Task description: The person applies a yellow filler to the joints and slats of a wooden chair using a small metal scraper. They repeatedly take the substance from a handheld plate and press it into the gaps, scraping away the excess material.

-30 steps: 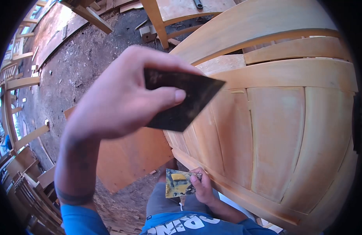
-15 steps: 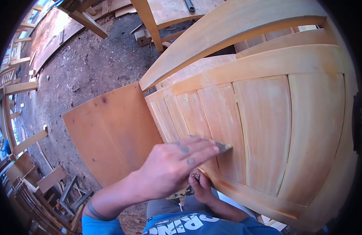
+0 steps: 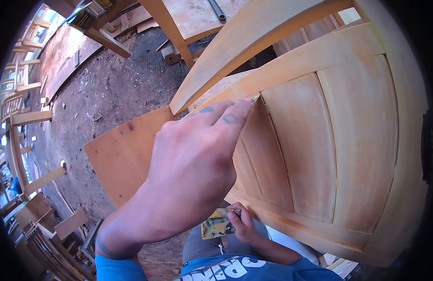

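A flat scraper (image 3: 255,99) shows only as a tip past the fingers of my left hand (image 3: 193,154), which is closed on it, back of the hand up. The tip rests at the upper end of a groove in a wooden slatted panel (image 3: 300,140), near its curved top rail. Pale filler streaks mark the slats. Low in front of my body, my right hand (image 3: 243,227) grips a small flat plate (image 3: 218,224) smeared with yellow and dark filler, thumb on its near face. My left hand hides part of the panel.
A brown board (image 3: 118,154) adjoins the panel's left end. Beyond the curved upper rail (image 3: 254,33), a wrench (image 3: 217,9) lies on a wooden surface. Wooden frames (image 3: 31,117) and scraps stand along the left, on a dirt floor (image 3: 118,79).
My left hand has moved up the panel with the scraper, from the lower slats to near the top rail. More of the plate in my right hand now shows. The view has shifted slightly.
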Demonstrator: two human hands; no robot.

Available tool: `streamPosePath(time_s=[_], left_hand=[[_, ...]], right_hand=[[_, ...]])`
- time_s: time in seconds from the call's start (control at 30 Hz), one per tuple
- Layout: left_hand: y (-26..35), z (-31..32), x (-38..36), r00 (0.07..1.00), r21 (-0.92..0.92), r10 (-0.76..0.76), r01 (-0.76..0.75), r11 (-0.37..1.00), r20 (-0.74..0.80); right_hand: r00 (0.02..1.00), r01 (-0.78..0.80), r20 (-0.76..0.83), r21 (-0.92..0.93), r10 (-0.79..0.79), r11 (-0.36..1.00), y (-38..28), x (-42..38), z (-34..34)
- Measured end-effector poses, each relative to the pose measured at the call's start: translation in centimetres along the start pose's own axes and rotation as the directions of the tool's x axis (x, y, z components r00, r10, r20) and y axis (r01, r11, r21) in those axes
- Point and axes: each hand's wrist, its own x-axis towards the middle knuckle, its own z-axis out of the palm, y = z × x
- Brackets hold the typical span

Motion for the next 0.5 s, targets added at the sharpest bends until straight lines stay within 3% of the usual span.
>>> streamPosePath(time_s=[0.17,0.33,0.5], left_hand=[[1.6,-1.0,1.1,0.996,0.127,-0.015,0.004,0.992,0.088],[3.0,-1.7,2.7,0.971,0.319,0.028,-0.106,0.942,0.239],[5.6,-0.4,0.9,0.874,0.201,-0.037,-0.07,0.977,0.485]], right_hand=[[1.0,0.023,-0.014,0.023,-0.022,0.999,-0.1,-0.1,0.1],[0.998,0.054,0.027,0.01,-0.055,0.998,1.1,-0.1,-0.4],[0.996,0.082,0.034,0.042,-0.084,0.996,3.0,0.0,0.4]])
